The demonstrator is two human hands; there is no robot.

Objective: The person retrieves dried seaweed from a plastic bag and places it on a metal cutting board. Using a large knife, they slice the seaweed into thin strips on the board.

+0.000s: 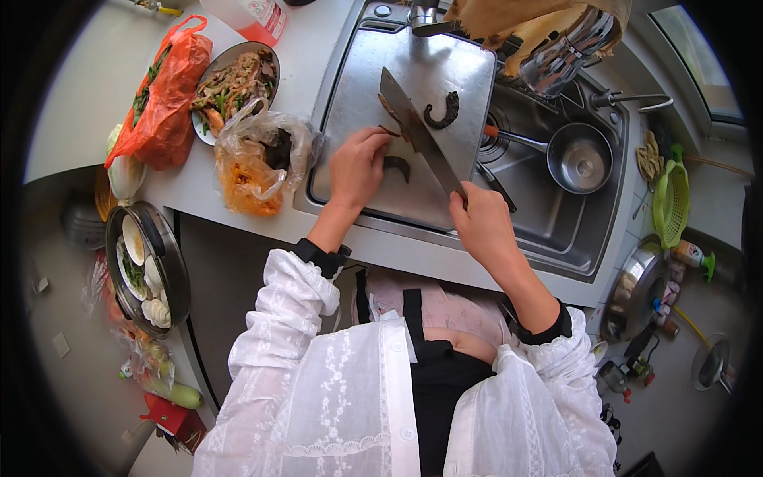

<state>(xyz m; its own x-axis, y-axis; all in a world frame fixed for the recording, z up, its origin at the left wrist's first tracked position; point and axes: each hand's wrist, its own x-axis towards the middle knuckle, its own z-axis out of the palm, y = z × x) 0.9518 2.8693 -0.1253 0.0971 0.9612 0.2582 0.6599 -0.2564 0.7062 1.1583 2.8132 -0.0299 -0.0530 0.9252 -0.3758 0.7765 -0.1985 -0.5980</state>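
Observation:
My right hand (484, 216) grips the handle of a kitchen cleaver (420, 134), its blade slanting up and left over a metal board (351, 77) laid across the sink's left part. Close to the blade, my left hand (359, 166) pinches a thin dark brown strip (390, 131) of food. Slim cut slices (388, 106) rest against the blade's left side. On the board lie a curled dark piece of food (444, 111) right of the blade and a shorter curved one (398, 167) beside my left fingers. What these dark pieces are, I cannot tell.
Left of the board stand clear plastic bags (262, 161), a plate of mixed food (238, 80) and a red plastic bag (176, 95). The sink basin (536, 232) at right holds a small saucepan (579, 158) and a black-handled utensil (496, 185). A faucet (424, 21) rises behind the board.

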